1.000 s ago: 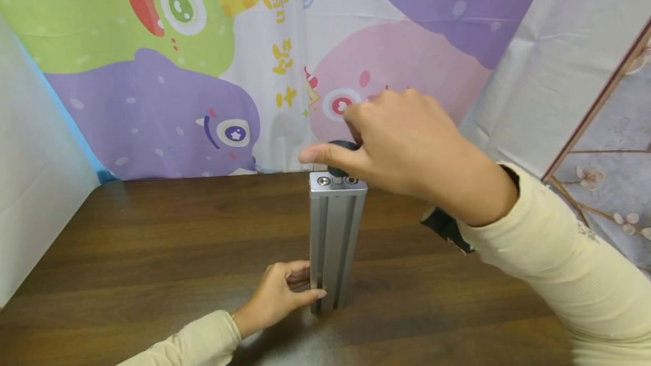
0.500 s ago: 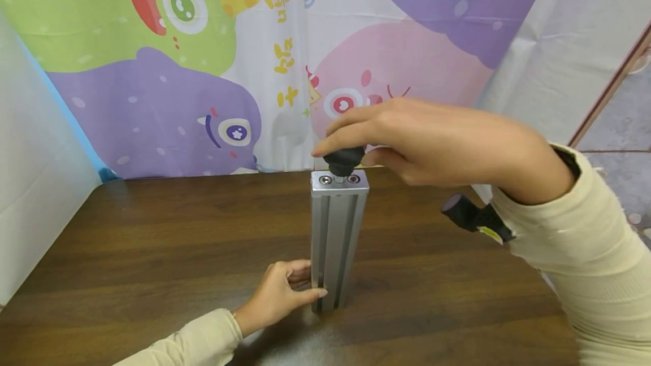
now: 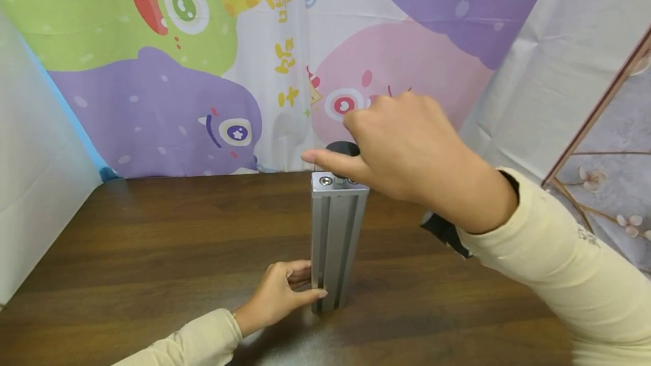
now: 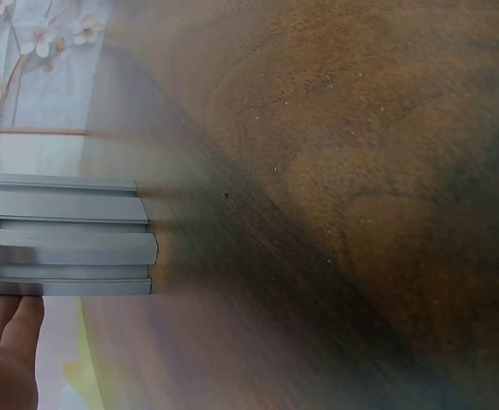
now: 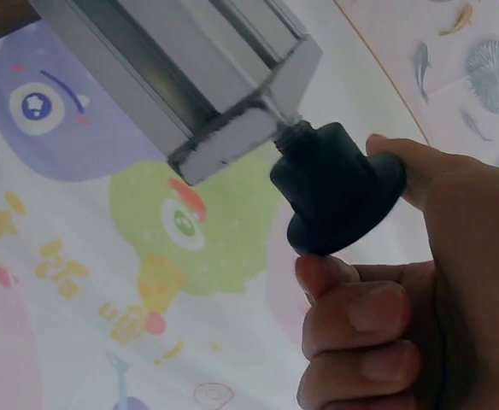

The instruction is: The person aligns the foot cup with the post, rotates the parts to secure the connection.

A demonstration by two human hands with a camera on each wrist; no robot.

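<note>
An aluminium extrusion profile [image 3: 333, 236] stands upright on the brown wooden table. Its top end plate [image 3: 330, 190] has a screw head showing, and from its middle rises the threaded stem of a black levelling foot [image 3: 342, 147]. Low on the profile, my left hand [image 3: 277, 297] grips it, thumb across the front face and fingers round the far side. My right hand [image 3: 407, 143] pinches the levelling foot [image 5: 339, 184] between thumb and curled index finger; the right wrist view shows them at opposite edges of its round base. Some thread is visible between foot and plate.
The wooden table [image 3: 178, 253] reaches back to a cartoon-printed curtain [image 3: 193, 112]. White panels [image 3: 40, 174] rise at the left. A black device [image 3: 442, 231] sits at the right sleeve, over the table. Flower-patterned cloth [image 3: 615, 185] hangs far right.
My right hand turned so its fingers lay over the levelling foot half a second ago, then twisted back with the thumb pointing left. My left hand and the profile stayed in place.
</note>
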